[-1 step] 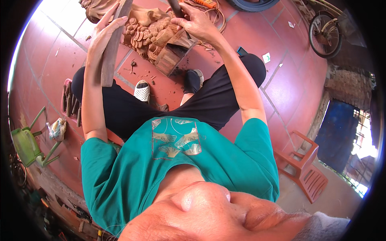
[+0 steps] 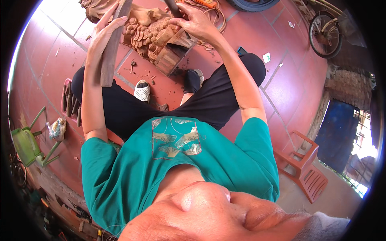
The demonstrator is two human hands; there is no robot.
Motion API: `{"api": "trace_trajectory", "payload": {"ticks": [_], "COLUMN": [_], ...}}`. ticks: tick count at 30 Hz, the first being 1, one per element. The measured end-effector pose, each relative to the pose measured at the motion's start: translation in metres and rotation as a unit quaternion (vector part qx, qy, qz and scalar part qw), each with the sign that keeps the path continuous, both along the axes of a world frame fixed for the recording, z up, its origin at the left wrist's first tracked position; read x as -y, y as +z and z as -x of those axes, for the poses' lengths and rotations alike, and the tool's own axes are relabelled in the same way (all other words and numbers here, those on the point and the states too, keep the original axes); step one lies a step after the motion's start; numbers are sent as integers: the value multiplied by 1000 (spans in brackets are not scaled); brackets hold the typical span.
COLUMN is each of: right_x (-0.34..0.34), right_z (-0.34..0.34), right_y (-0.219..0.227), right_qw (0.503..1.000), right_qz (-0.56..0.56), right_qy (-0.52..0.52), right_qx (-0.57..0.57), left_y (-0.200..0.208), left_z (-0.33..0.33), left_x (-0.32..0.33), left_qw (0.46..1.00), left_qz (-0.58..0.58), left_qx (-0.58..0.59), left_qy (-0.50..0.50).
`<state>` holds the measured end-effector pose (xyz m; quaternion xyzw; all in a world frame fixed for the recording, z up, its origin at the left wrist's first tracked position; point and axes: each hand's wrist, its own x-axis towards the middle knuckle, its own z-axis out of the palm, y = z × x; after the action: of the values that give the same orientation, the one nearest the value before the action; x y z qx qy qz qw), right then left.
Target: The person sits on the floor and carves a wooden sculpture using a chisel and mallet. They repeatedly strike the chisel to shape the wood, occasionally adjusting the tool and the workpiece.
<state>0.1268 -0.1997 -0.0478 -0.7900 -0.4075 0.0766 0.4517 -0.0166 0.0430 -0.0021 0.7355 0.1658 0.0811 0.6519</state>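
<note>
A long flat wooden bar (image 2: 111, 56) stands in my left hand (image 2: 105, 32), whose fingers and thumb close around its upper part. My right hand (image 2: 197, 23) grips a dark rod-shaped tool (image 2: 173, 8); its upper end runs out of the picture. Between and beyond my hands lies a large brown wood carving (image 2: 148, 36), with rows of scale-like shapes and a blocky near end. My right hand is just above the carving's right side. Whether the tool touches the wood I cannot tell.
Wood chips (image 2: 152, 78) litter the red tiled floor (image 2: 281, 72) around my feet. At left are a pink tray (image 2: 67, 94) of tools, a plastic bag (image 2: 56, 129) and a green stool (image 2: 27, 145). A red plastic chair (image 2: 301, 166) stands right; an orange power strip (image 2: 206, 3) and cable lie beyond the carving.
My right hand and the dark tool have shifted very slightly to the left. My left hand, the wooden bar and the carving look unmoved.
</note>
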Motion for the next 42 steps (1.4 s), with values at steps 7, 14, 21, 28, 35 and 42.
{"api": "trace_trajectory", "payload": {"ticks": [7, 14, 21, 28, 35, 42], "right_x": [-23, -27, -26, -28, -32, -22], "right_z": [-10, -9, -14, -16, -9, -5], "right_y": [-9, -12, -23, -26, -20, -19], "right_qw": [998, 996, 995, 992, 993, 987], "right_qz": [17, 21, 48, 98, 106, 146], "right_qy": [48, 78, 64, 51, 45, 46], "right_qx": [25, 39, 61, 53, 29, 57], "left_y": [-4, -15, -14, -18, -19, -17], "left_z": [16, 34, 34, 34, 34, 33], "left_x": [-4, 11, 12, 10, 18, 18], "left_qw": [999, 997, 997, 996, 999, 996], "left_qz": [42, 43, 48, 51, 11, 77], "left_qx": [27, 59, 60, 73, 41, 36], "left_qy": [12, 31, 18, 27, 16, -11]}}
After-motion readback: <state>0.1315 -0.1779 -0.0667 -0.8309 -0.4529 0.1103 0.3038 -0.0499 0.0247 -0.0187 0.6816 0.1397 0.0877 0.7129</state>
